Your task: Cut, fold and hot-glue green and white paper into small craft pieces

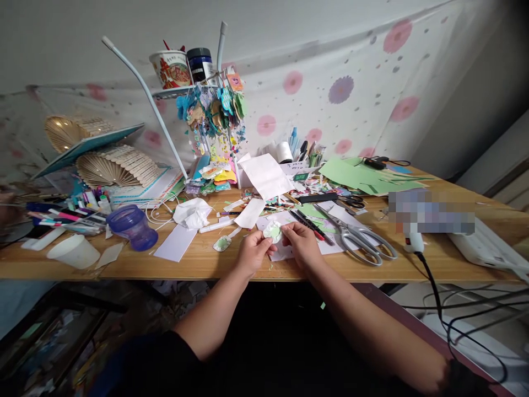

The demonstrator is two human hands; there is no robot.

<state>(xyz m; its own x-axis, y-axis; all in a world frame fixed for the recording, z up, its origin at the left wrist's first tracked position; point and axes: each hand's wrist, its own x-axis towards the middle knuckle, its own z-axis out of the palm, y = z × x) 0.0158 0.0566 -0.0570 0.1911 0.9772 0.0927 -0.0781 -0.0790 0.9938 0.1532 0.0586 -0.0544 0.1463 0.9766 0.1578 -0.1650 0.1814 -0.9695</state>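
My left hand [253, 251] and my right hand [302, 242] meet near the front edge of the wooden table [198, 262]. Between their fingertips they pinch a small round paper cutout [273, 231], white with a pale green centre. A similar green-and-white cutout [222, 243] lies flat just left of my left hand. White paper sheets [330, 242] lie under and beside my right hand.
Large metal scissors [359, 238] lie right of my right hand, red and black pens [308, 225] just behind it. A purple cup [132, 226], a white cup [73, 251] and markers sit left. A glue gun [413, 241] with black cable is right. Green paper [359, 176] lies behind.
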